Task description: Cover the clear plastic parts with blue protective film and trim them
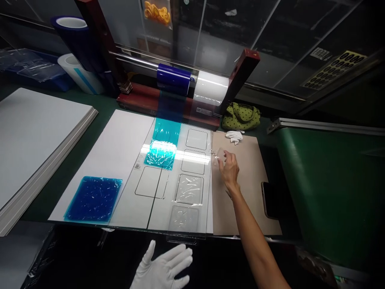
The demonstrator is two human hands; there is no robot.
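1. Head view, and the right hand [230,170] is gripping a small clear film square [221,156], pinching it between thumb and fingertips [223,159] at the left edge of a tan card sheet [243,192]
2. That bare hand is working at the film's rim, and this looks like good handling: the fingertips are staying mostly off the clear face, which should keep prints and dust down
3. The left hand [164,267], seemingly the person's own, is wearing a white glove and hanging open past the bench edge, fingers spread, holding nothing
4. Across the white template sheet [120,148], wrinkled clear film pieces [189,188] are lying over outlined squares, while a cyan film strip [161,154] is running down from a blue film roll [173,76]
5. A blue film sheet [93,198] is lying at the template's near left, a loose white glove [234,137] is sitting at the top of the card, and a phone [270,200] is resting against its right edge
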